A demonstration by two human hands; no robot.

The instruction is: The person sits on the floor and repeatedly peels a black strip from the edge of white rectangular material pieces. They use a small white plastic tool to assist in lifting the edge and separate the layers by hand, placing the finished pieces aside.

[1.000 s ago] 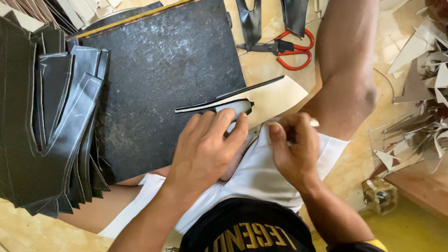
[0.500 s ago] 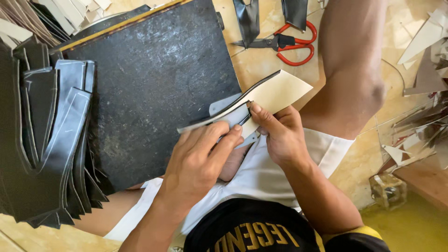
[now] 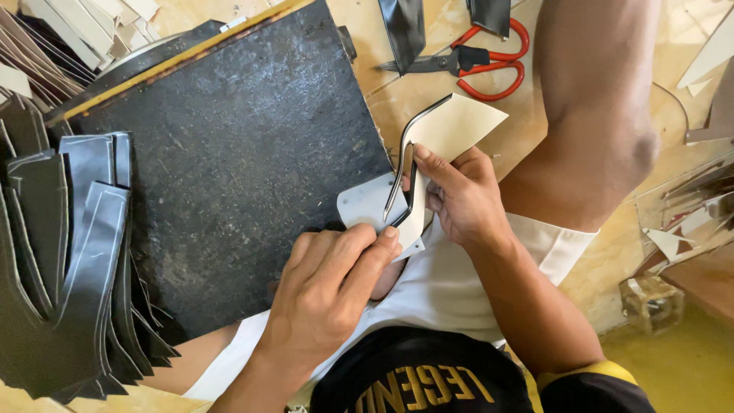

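A dark, scuffed work slab [image 3: 229, 168] with a yellow-edged far side fills the middle of the view, resting across the person's lap and the floor. To its left lies a fanned stack of dark leather strips [image 3: 69, 268], grey on their undersides. Beyond the slab, red-handled scissors [image 3: 482, 61] lie on the tan floor, well apart from both hands.

The piece in hand is a cream, black-edged cut panel [image 3: 451, 126]. It stands just off the slab's right edge, above the lap, its long axis running from near-left up to far-right. The right hand [image 3: 459, 195] is clenched on its middle, thumb laid along the dark edge. The left hand [image 3: 329, 291] grasps the panel's near end, fingertips pressed on the pale lower flap. The right hand sits nearer the panel's centre; the left holds only its tail.

At far right, pale offcuts [image 3: 680, 229] lie scattered. No package, label or sign is legible here.
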